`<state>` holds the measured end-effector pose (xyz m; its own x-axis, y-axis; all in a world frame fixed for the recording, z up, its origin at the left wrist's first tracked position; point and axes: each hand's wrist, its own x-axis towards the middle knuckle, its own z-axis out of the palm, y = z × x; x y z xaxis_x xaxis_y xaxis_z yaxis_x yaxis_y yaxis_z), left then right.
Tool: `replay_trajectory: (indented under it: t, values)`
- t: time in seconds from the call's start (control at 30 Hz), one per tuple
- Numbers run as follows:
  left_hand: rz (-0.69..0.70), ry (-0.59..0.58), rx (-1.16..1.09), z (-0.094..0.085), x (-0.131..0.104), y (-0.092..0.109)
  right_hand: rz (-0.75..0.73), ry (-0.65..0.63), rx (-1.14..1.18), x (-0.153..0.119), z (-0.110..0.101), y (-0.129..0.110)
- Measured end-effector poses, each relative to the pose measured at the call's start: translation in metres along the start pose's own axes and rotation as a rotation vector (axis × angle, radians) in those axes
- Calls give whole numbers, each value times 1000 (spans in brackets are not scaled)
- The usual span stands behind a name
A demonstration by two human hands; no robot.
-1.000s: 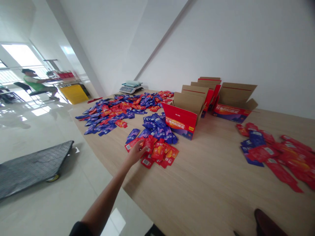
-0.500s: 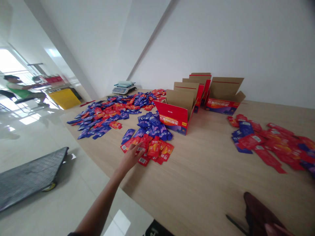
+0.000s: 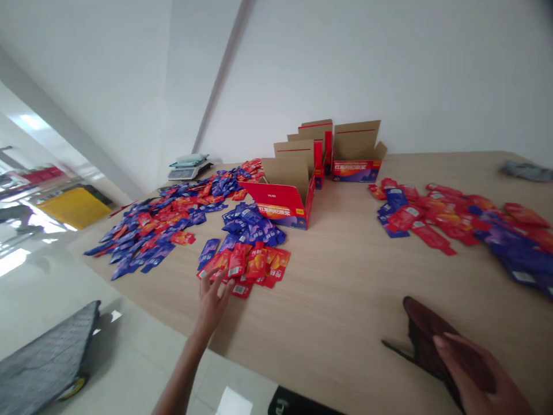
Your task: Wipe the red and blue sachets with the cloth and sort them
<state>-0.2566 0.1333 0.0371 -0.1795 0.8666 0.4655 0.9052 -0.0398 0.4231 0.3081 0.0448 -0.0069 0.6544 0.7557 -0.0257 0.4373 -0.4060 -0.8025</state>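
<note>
My left hand [image 3: 212, 302], fingers apart, is at the near edge of a small pile of red pouches [image 3: 257, 262]. Purple pouches [image 3: 254, 223] lie just behind them. At the lower right my right hand [image 3: 475, 369] has its fingers on a dark reddish-brown object [image 3: 436, 328], which seems to be a folded case or wallet with a thin dark strip sticking out to the left. An open red carton [image 3: 280, 207] stands behind the small pile.
More open cartons [image 3: 356, 169] stand near the wall. A large pouch heap [image 3: 151, 222] spreads left, with a scale [image 3: 188, 172] behind. Other pouches [image 3: 444, 213] lie right. A grey cart [image 3: 52, 357] stands on the floor.
The view has swung to the right, bringing more pouches and a grey cloth into sight. My left hand has drawn back slightly from the red pouches; more of my right hand shows.
</note>
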Motion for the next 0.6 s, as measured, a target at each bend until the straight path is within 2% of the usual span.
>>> replay_trajectory:
  t: [0.07,0.17,0.23,0.27,0.3,0.37,0.43,0.5,0.6]
  values:
    - [12,70,-46,0,-8,21,-24,-7,56,-2,-2,-9]
    - [121,116,-191,4,-18,75,-93,-25,179,-4,1,-18]
    - [273,51,-327,12,-21,123,-161,-88,244,-4,3,-21]
    - [361,-21,-408,19,-21,150,-204,-137,269,-5,3,-23]
    - [454,-151,-482,29,-19,179,-248,-192,286,-5,3,-25]
    - [660,-413,-588,56,-11,239,-321,-311,302,-7,0,-29]
    - [790,-540,-516,96,3,295,-373,-409,307,-10,-3,-33]
    - [841,-592,-332,145,21,344,-402,-473,313,-11,-3,-33]
    - [857,-558,-250,220,51,402,-414,-504,332,-6,5,-27]
